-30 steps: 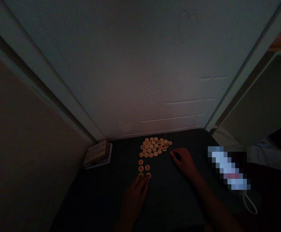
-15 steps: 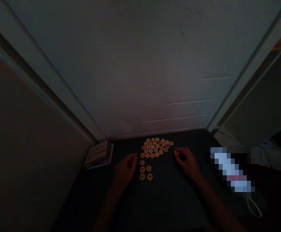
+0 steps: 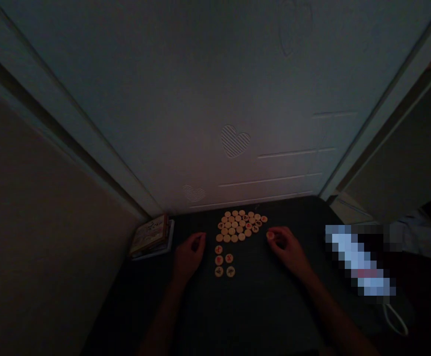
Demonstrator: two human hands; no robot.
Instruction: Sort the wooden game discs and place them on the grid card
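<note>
A cluster of several small round tan discs, some marked red or black, lies at the far side of a dark table. Below it several marked discs sit apart in short rows. My left hand rests on the table just left of these rows, fingers curled in, nothing visible in them. My right hand rests right of the cluster, fingers bent, fingertips close to the nearest discs; the dim light hides whether it holds anything.
A small box or book stack lies at the table's far left corner. A white wall with heart shapes rises right behind the table. A blurred pale object and a white cord lie at the right.
My left hand left the lowest discs and drew back to the left and up, curling its fingers. My right hand stayed in place.
</note>
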